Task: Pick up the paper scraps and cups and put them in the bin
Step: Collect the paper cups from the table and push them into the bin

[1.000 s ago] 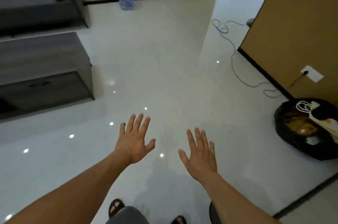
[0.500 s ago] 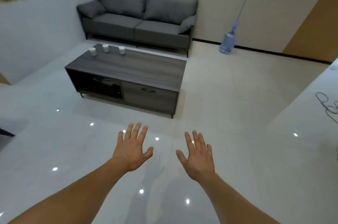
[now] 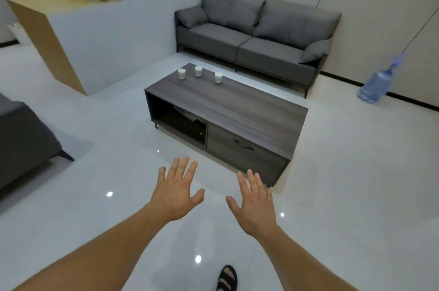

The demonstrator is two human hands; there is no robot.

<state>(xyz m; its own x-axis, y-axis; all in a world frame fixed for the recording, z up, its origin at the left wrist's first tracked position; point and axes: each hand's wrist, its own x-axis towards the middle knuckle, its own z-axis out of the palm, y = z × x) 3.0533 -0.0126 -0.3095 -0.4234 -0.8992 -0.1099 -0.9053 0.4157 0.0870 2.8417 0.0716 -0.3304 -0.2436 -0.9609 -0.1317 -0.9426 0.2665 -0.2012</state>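
Now left hand point(image 3: 175, 195) and right hand point(image 3: 255, 207) hover, fingers point(image 3: 184, 168) spread and empty, well short of three cups point(image 3: 198, 71).

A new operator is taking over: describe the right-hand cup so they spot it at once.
Find the dark wood coffee table facing the grey sofa. Three white cups stand in a row at its far left end. Yours is the rightmost cup, nearest the table's middle.

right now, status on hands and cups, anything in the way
Left hand and right hand open, empty. Three cups upright on coffee table, far end, untouched. Bin out of view. Only floor between hands and table.
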